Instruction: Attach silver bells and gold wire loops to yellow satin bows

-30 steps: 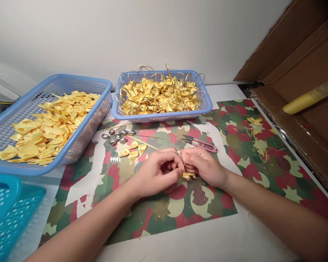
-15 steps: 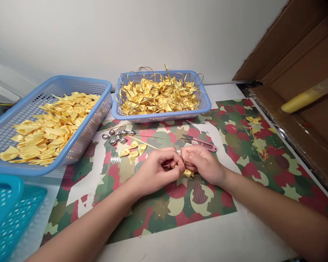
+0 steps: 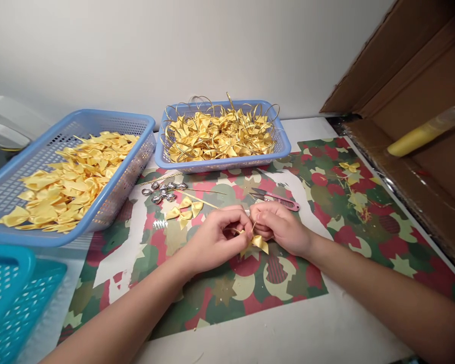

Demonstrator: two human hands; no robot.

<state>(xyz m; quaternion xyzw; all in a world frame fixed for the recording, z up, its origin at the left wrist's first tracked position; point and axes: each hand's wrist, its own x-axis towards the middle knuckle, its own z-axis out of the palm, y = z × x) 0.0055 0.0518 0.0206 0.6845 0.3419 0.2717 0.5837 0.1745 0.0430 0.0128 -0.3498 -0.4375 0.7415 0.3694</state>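
Observation:
My left hand [image 3: 222, 233] is closed in a pinch on a yellow satin bow [image 3: 260, 243], whose lower loops show beneath the fingertips. A thin gold cord [image 3: 254, 227] runs up from the pinch to my right hand [image 3: 284, 226], which is closed on it with thumb and fingers together. The cord's ends are hidden in the fingers. Left of my hands lie a few loose yellow bows [image 3: 185, 211], straight gold cords [image 3: 202, 199] and a cluster of silver bells [image 3: 163, 192]. Beyond my right hand rest pink-handled thread snips [image 3: 286, 202].
A blue basket [image 3: 227, 165] at the back holds bows with looped gold cords. Another blue basket [image 3: 109, 199] on the left holds plain bows. Turquoise baskets [image 3: 26, 258] stand at the lower left. Scraps and a bow [image 3: 349, 167] lie right; a cardboard box [image 3: 413, 65] stands beyond.
The bow under my fingers shows more fully and sits slightly lower. The gold cord between my hands is still held. My hands have hardly moved; the view has shifted a little.

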